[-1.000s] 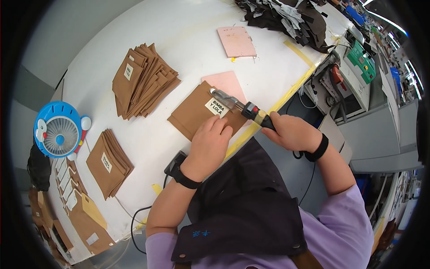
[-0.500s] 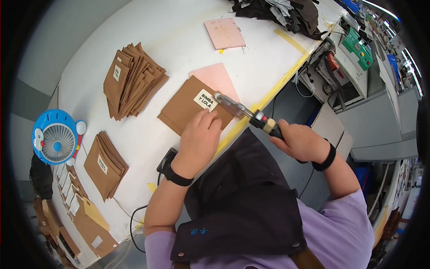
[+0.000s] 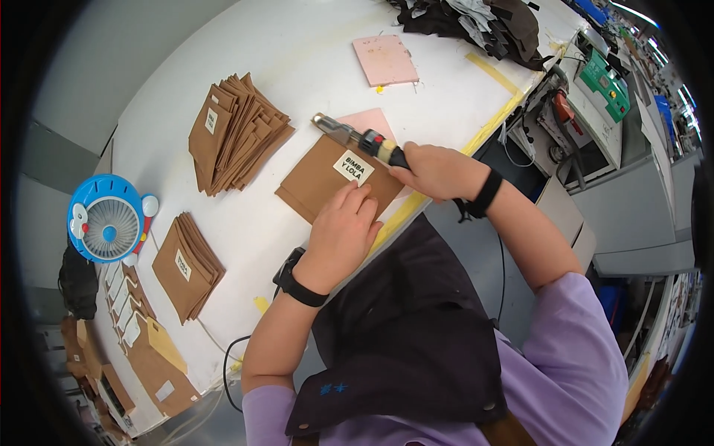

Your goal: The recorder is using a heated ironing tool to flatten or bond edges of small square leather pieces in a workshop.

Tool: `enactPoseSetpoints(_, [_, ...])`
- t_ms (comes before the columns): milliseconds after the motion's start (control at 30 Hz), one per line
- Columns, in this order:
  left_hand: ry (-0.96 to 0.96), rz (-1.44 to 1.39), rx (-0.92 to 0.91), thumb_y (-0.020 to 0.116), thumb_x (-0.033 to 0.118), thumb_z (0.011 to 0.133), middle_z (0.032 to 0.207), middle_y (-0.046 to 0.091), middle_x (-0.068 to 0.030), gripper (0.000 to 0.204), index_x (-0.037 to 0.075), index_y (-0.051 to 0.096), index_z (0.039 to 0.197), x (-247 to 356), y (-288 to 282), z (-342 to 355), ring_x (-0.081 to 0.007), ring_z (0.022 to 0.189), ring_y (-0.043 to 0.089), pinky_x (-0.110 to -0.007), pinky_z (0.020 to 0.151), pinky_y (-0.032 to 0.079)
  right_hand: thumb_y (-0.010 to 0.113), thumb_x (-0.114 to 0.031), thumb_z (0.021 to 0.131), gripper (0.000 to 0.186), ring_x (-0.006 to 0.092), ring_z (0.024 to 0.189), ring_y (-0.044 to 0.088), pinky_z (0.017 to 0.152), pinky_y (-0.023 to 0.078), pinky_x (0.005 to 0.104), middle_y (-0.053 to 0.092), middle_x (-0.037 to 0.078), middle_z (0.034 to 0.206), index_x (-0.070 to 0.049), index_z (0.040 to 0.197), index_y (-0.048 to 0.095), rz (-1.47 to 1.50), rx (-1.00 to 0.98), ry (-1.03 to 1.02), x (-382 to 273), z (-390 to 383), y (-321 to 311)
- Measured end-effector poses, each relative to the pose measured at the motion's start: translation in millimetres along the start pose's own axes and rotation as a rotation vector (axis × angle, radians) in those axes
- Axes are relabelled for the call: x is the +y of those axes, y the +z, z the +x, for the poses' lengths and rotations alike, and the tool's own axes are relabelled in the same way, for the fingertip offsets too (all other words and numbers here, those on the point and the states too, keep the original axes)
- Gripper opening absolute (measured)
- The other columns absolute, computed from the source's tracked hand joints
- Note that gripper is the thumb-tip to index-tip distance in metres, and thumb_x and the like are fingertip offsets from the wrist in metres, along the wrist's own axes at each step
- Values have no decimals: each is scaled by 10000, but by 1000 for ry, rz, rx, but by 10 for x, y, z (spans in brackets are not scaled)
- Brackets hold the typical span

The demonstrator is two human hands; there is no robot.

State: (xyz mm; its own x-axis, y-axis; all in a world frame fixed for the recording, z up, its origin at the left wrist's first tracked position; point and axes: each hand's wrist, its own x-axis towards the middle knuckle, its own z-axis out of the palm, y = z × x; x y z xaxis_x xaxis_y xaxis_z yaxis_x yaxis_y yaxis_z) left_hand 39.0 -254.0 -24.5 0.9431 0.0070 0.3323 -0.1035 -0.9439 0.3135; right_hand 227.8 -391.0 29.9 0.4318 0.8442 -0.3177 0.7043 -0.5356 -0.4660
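While the left hand (image 3: 342, 227) rests its fingertips on a brown piece (image 3: 309, 178) beside its white label (image 3: 353, 167), gripping nothing, the right hand (image 3: 442, 171) clasps a metal-nosed tool (image 3: 364, 140). Held over the piece's far edge, the tool slants lengthwise, its tip pointing far and leftward. The right hand hides the handle's rear; the piece partly covers a pink sheet (image 3: 370, 119). Whether the tool touches anything beneath is unclear.
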Motion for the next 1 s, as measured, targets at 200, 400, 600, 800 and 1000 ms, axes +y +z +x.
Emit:
enactPoseSetpoints(200, [-24, 31, -16, 766, 155, 853, 1300, 622, -141, 334, 5, 647, 1127, 6, 20, -10, -336, 1295, 559, -415, 1022, 520, 525, -403, 1052, 453, 341, 577, 675, 601, 536, 453, 653, 215, 719, 48, 1014, 505, 18, 38, -25, 163, -134, 110])
enactPoseSetpoints(400, [-39, 46, -32, 751, 152, 868, 1321, 615, -145, 341, 2, 648, 1156, -10, 0, -40, -335, 1304, 556, -416, 1041, 514, 570, -382, 1025, 401, 463, 724, 649, 653, 519, 528, 652, 241, 767, 6, 1058, 471, -121, 1, 73, 287, -1170, 166])
enactPoseSetpoints(600, [-85, -168, 30, 708, 104, 885, 1245, 641, -152, 278, 10, 648, 1140, -214, -251, -41, -347, 1185, 600, -427, 970, 522, 585, -371, 1019, 402, 460, 696, 642, 637, 514, 525, 637, 233, 725, 14, 1040, 473, -98, -26, 124, 275, -1447, 134])
enactPoseSetpoints(800, [-342, 115, -115, 696, 34, 848, 1011, 647, -88, 154, 58, 661, 996, -499, -489, -371, -315, 965, 618, -420, 807, 528, 594, -364, 1012, 391, 448, 691, 647, 638, 513, 520, 638, 225, 717, 11, 1017, 484, -101, 13, 91, 275, -1302, 158])
enactPoseSetpoints(1000, [-252, 154, -114, 695, 21, 848, 1033, 663, -69, 121, 53, 682, 964, -491, -481, -436, -297, 981, 621, -396, 829, 535, 603, -356, 1007, 388, 449, 697, 648, 643, 514, 521, 637, 226, 719, 14, 1008, 487, -125, 47, 68, 308, -1275, 221])
